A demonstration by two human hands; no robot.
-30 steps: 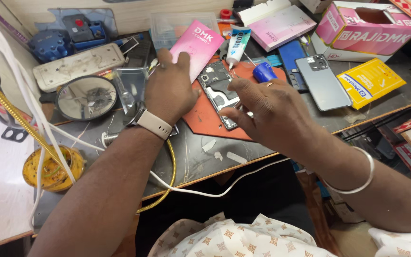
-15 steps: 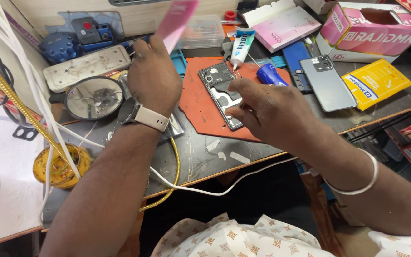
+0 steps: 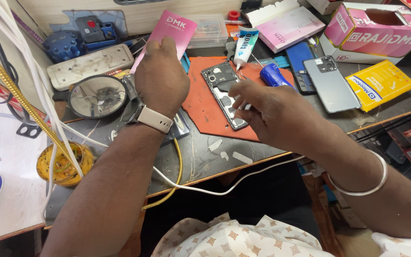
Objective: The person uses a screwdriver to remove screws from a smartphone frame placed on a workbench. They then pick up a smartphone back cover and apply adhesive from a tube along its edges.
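Note:
My left hand (image 3: 160, 78), with a watch on its wrist, holds a flat pink packet (image 3: 173, 29) up over the back of the bench. An opened phone (image 3: 220, 90) with its insides showing lies on an orange mat (image 3: 200, 112). My right hand (image 3: 274, 112) rests on the phone's lower half, with thumb and fingertips closed on its edge. Something small and pale shows between the fingers, but I cannot tell what it is.
A glue tube (image 3: 244, 45) and a blue-handled screwdriver (image 3: 273, 75) lie behind the mat. A grey phone back cover (image 3: 331, 83), a yellow packet (image 3: 381, 83) and a pink box (image 3: 376, 28) are to the right. To the left are a round magnifier (image 3: 97, 95), a power strip (image 3: 90, 64) and a white cable (image 3: 205, 188).
My left hand lifted the pink packet off the bench and shifted it slightly left, then lowered it a little. My right hand stayed on the phone.

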